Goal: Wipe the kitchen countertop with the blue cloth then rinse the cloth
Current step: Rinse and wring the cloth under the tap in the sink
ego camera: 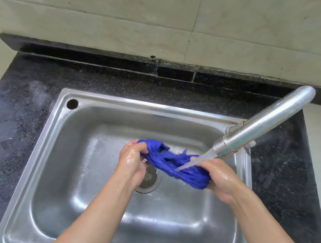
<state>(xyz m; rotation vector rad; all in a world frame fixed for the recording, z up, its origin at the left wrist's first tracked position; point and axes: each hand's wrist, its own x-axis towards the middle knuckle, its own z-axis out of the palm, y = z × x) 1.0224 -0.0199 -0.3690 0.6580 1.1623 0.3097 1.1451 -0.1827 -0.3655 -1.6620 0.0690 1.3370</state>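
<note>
Rinse step: left hand [131, 158] and right hand [219, 178] are gripping the bunched blue cloth [172, 165] under the running faucet [263, 121] stream; wringing probably next.

Home kitchen: steel sink [56, 149], dark stone countertop [27, 106], tiled wall [107, 15].

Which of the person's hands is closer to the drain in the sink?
Left. The left hand grips the blue cloth right over the drain, partly covering it; the right hand holds the cloth's other end nearer the tap.
</note>
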